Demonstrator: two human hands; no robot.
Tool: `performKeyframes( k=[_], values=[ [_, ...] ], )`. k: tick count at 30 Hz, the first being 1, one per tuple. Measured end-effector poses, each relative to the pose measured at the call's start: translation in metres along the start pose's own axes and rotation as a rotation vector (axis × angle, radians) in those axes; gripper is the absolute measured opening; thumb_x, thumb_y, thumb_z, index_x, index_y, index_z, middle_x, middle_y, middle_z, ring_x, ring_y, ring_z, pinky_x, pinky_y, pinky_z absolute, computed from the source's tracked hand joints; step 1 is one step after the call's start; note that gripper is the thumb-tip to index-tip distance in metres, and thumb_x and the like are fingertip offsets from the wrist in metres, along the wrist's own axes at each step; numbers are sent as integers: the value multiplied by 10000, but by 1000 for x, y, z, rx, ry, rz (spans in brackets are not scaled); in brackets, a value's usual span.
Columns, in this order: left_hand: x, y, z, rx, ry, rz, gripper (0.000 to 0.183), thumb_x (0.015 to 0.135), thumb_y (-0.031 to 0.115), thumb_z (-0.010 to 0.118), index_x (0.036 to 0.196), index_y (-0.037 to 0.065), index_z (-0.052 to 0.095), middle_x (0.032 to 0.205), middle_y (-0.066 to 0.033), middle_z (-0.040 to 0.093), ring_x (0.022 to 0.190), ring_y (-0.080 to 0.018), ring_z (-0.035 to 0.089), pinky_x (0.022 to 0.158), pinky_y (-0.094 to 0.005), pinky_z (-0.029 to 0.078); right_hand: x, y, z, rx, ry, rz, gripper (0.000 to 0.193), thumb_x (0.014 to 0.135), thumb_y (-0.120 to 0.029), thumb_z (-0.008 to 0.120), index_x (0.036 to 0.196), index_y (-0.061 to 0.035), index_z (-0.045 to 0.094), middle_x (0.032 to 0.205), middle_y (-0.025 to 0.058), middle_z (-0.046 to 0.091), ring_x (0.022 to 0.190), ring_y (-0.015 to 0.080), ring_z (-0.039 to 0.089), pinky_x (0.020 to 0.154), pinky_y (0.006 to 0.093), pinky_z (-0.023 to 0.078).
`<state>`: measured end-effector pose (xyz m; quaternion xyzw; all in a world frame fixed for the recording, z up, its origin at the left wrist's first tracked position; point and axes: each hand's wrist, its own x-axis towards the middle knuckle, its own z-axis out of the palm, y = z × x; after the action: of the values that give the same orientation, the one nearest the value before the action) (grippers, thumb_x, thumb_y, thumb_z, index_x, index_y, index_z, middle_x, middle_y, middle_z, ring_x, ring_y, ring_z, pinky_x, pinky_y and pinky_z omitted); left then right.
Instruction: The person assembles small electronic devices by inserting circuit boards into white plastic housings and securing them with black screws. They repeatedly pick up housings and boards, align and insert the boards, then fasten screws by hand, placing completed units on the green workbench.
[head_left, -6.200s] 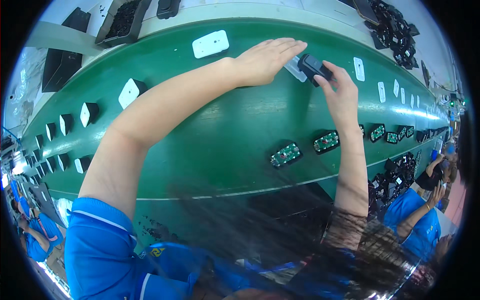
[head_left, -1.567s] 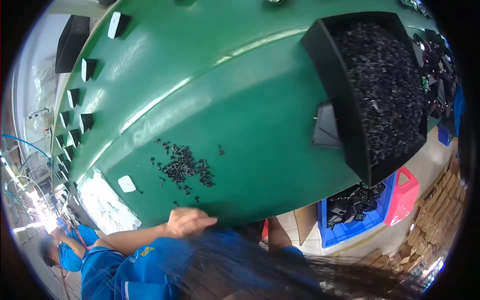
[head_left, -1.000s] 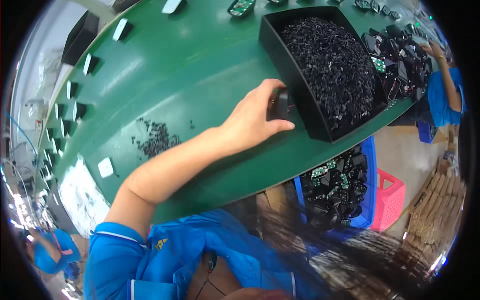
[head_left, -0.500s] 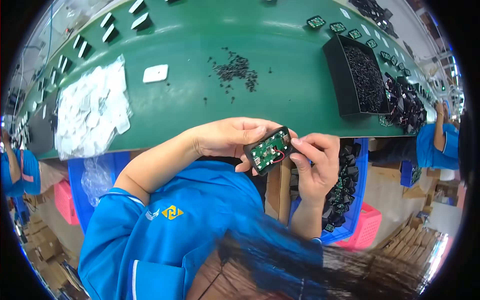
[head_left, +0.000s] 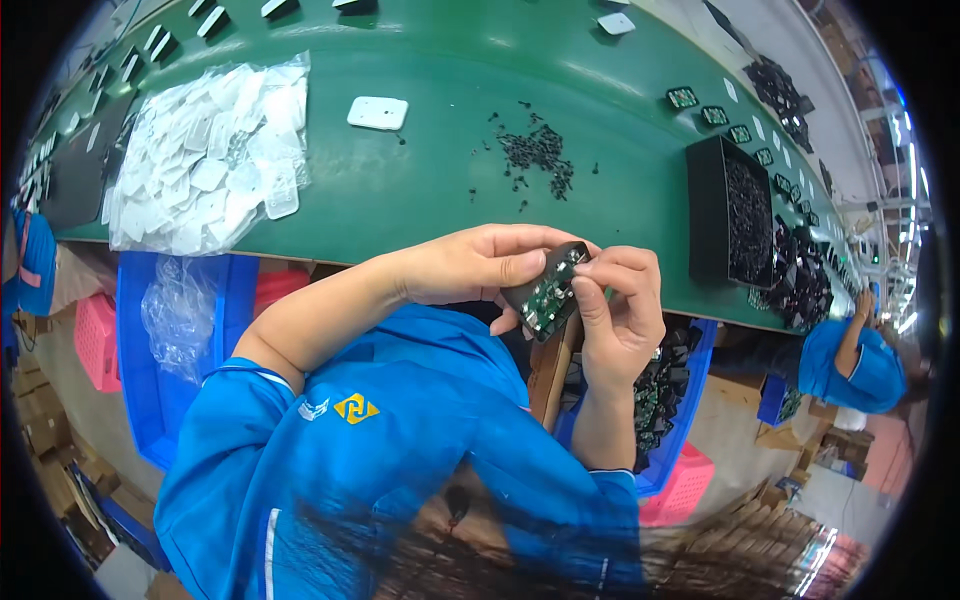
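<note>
In front of my chest, my left hand [head_left: 505,262] grips a small black plastic housing [head_left: 518,296] with a green circuit board [head_left: 549,300] inside. The housing is tilted, with its board side facing right. My right hand [head_left: 618,310] has thumb and fingertips pinched together at the upper right part of the board. Whatever sits between those fingertips is too small or hidden to tell. Beyond my hands, a pile of small black screws [head_left: 538,150] lies on the green table [head_left: 430,195]. A single white cover [head_left: 378,113] lies left of the pile.
A clear bag of white covers [head_left: 210,160] lies on the table's left. At right stands a black box [head_left: 708,215] of small black parts, beside heaped housings [head_left: 800,275]. Blue bins [head_left: 150,400] sit below the table edge. Another person [head_left: 850,365] works at far right.
The view has swung, so the table things appear shifted right. The housing is tilted more steeply, and my right fingertips have closed onto the board. The red wire loop no longer shows.
</note>
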<state>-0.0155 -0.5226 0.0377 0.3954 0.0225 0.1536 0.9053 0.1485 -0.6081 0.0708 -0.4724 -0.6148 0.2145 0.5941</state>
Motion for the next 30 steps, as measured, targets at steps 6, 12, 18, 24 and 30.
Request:
performKeyframes(
  k=[6, 12, 18, 24, 30],
  values=[
    [-8, 17, -6, -121, 255, -5, 429, 992, 340, 429, 1292, 42, 360, 935, -145, 601, 623, -206, 644, 510, -251, 508, 11, 18, 18, -3, 35, 55, 193, 841, -116, 684, 990, -29, 598, 1085, 118, 542, 970, 183, 547, 792, 274, 446],
    [35, -8, -27, 18, 412, 160, 264, 967, 220, 517, 1149, 29, 513, 1023, -64, 597, 884, -141, 609, 717, -289, 540, 17, 37, 9, 201, -34, 318, 621, 817, -85, 691, 1337, -3, 361, 1350, 142, 409, 1180, 233, 473, 998, 358, 389],
    [81, -45, -56, 1054, 534, 323, 436, 918, 178, 564, 1320, 62, 442, 1181, -169, 548, 1090, -312, 549, 930, -400, 461, 34, 56, -10, 25, -55, 519, 705, 790, 61, 601, 1414, -14, 281, 1314, 129, 419, 1185, 214, 457, 996, 345, 397],
    [-2, 27, -64, 1418, 809, 488, 472, 855, 142, 617, 1297, 89, 461, 1281, -167, 466, 1145, -351, 506, 963, -414, 434, 63, 150, -115, -934, -239, 381, 670, 710, -14, 553, 1364, -20, 407, 1426, 252, 330, 1333, 369, 327, 1096, 399, 260],
    [-173, 71, -90, 1768, 1739, 421, 232, 819, 86, 619, 1040, 29, 578, 1032, -158, 572, 971, -339, 557, 820, -397, 465, 102, 167, -144, -1012, -428, 675, 686, 724, -11, 526, 1392, -64, 379, 1447, 255, 303, 1339, 383, 312, 1083, 410, 292]
  ],
)
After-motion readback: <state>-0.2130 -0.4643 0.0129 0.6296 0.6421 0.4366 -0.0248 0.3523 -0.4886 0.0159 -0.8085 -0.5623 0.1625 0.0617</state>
